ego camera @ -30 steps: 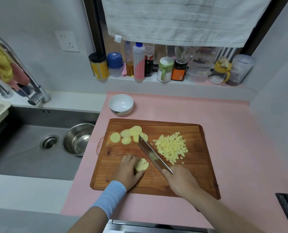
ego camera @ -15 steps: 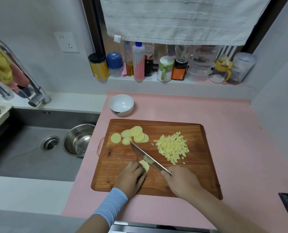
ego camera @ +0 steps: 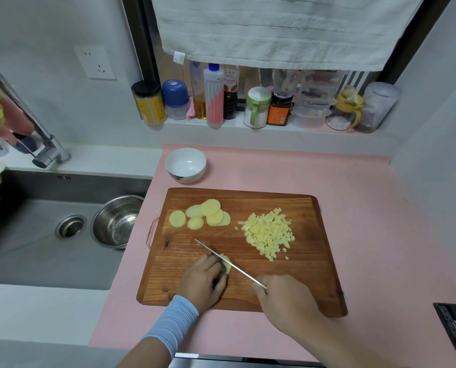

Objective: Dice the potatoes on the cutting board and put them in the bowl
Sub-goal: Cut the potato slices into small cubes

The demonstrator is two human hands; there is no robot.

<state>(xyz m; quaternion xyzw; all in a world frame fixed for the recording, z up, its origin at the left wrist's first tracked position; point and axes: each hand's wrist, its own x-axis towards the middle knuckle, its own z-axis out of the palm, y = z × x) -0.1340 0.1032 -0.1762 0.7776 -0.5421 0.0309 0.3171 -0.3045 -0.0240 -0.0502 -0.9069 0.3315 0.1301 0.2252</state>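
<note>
Wooden board (ego camera: 309, 282): your left grip (ego camera: 203, 282) clamps the potato piece (ego camera: 226, 262), right grip (ego camera: 285, 298) clenched on the knife (ego camera: 241, 272), mid-slice. Next, probably crosswise cuts into dice.

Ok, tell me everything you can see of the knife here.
The knife shows as a thin, silvery metal blade, seen nearly edge-on, running diagonally over the wooden cutting board. Its handle is hidden in the right hand, which grips it. The blade meets the potato piece that the left hand holds down; its tip points far-left.
</note>
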